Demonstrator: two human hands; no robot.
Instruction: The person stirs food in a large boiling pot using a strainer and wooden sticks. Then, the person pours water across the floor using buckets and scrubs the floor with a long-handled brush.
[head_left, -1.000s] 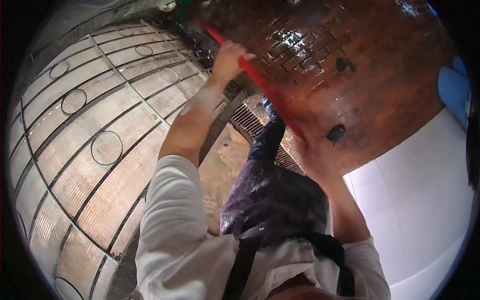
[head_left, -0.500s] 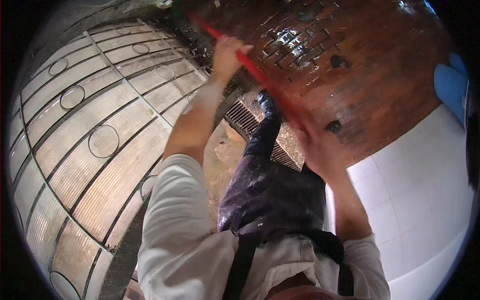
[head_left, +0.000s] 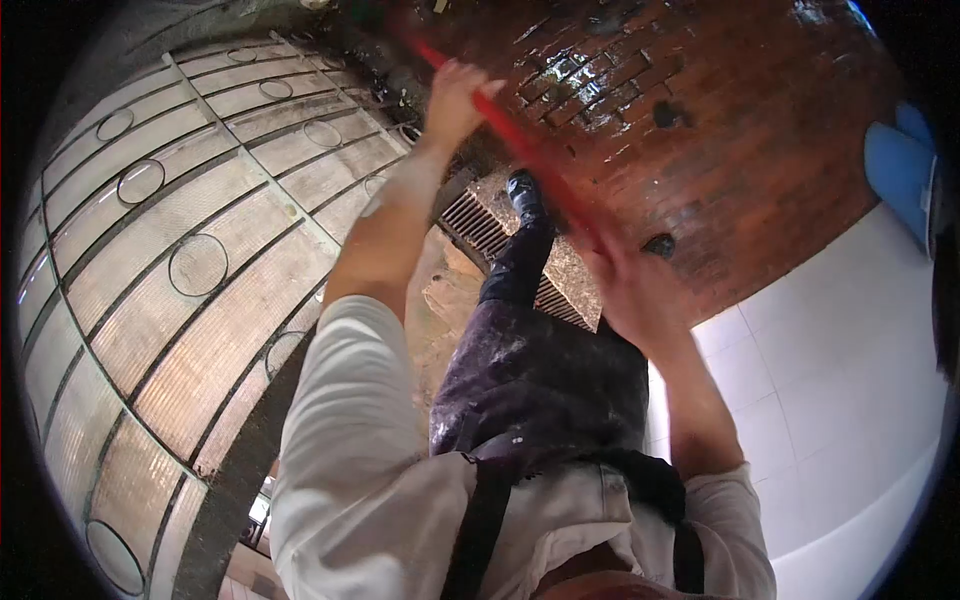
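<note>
My left hand (head_left: 460, 103) is closed round a red pole (head_left: 520, 145) near its upper part. Lower down, at the pole's near end, my right hand (head_left: 628, 285) is wrapped round it, smeared by motion. The pole slants from between my arms toward the top left. Its far end is blurred, beside something dark green. Beneath it lies a wet reddish-brown brick floor (head_left: 740, 170). My foot (head_left: 522, 195) stands beside a metal drain grate (head_left: 474, 224).
A metal gate (head_left: 220, 330) with ribbed pale panels and ring ornaments fills the left side. White tiles (head_left: 830, 370) lie at the right, with a blue object (head_left: 898, 170) above them. Dark holes (head_left: 668, 114) show in the brick floor.
The view has shifted a little, so the grate, gate and floor holes sit slightly further left or up. Both hands stay on the red pole, which is still blurred.
</note>
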